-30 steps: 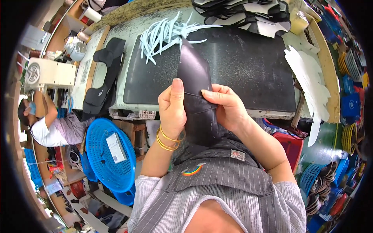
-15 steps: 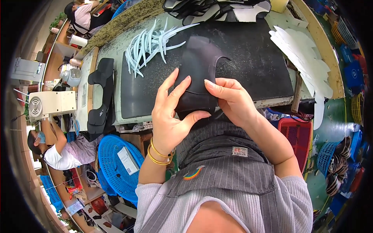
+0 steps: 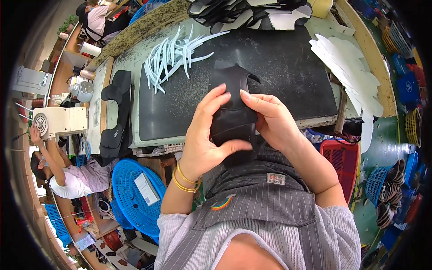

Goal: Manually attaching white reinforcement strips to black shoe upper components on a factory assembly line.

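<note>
Between my two hands is a black shoe upper piece (image 3: 230,95), folded and curved, with a concave cutout on its right side. My left hand (image 3: 208,128) grips its left and lower part, fingers bent over it and thumb pressed near its bottom. My right hand (image 3: 273,118) pinches its right edge, thumb on top and the other fingers hidden behind. The piece is held over the near edge of a black work mat (image 3: 288,76). Beyond it on the mat lies a tangle of pale blue strips (image 3: 173,60).
Black cut pieces (image 3: 252,13) are heaped at the far edge; more (image 3: 118,112) lie left. White flat pieces (image 3: 344,72) hang over the bench's right side. A blue basket (image 3: 123,189) and a red crate (image 3: 337,157) stand beside me. A co-worker (image 3: 72,177) sits at left.
My left hand has moved right and slightly down around the upper piece. The piece's far end has folded nearer to me. The co-worker's hand has risen to the beige machine.
</note>
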A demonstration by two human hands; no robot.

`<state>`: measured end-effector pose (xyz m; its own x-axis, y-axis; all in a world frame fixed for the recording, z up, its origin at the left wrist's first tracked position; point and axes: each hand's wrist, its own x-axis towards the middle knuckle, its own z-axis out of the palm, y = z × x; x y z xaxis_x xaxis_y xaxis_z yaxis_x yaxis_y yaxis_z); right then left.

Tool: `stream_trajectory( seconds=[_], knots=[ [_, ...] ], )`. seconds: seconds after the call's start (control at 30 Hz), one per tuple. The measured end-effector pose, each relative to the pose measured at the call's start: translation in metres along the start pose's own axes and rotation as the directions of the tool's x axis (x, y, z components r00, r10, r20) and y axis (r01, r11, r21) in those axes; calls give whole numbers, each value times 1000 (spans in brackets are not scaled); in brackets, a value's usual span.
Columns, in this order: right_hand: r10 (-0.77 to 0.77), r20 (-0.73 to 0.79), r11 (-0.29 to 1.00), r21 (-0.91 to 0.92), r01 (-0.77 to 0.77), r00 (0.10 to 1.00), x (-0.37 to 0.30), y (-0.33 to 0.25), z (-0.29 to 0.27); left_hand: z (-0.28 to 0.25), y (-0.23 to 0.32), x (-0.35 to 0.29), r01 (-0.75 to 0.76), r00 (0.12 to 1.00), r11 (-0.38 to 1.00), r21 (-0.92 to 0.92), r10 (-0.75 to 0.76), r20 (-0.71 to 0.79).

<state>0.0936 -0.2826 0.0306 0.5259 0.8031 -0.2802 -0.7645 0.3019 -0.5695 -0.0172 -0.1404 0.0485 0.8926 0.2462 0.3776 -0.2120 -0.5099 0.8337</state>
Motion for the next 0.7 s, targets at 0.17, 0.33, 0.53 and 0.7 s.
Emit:
stream_trajectory(
  seconds=[0.17, 0.33, 0.53, 0.7],
  knots=[
    [-39, 86, 997, -70, 45, 996, -5, -11, -4, -5, 11, 12, -143, 978, 968, 206, 107, 177],
    [-63, 41, 997, -31, 65, 997, -11, -16, -5, 5, 16, 16, -133, 988, 964, 232, 110, 106],
    [-195, 102, 941, -260, 215, 976, -22, -17, 0, 9, 9, 16, -131, 990, 983, 130, 121, 76],
    [-139, 112, 966, -205, 159, 984, -17, -22, -9, 18, 15, 4, 149, 914, 707, -692, -364, -176]
  ],
)
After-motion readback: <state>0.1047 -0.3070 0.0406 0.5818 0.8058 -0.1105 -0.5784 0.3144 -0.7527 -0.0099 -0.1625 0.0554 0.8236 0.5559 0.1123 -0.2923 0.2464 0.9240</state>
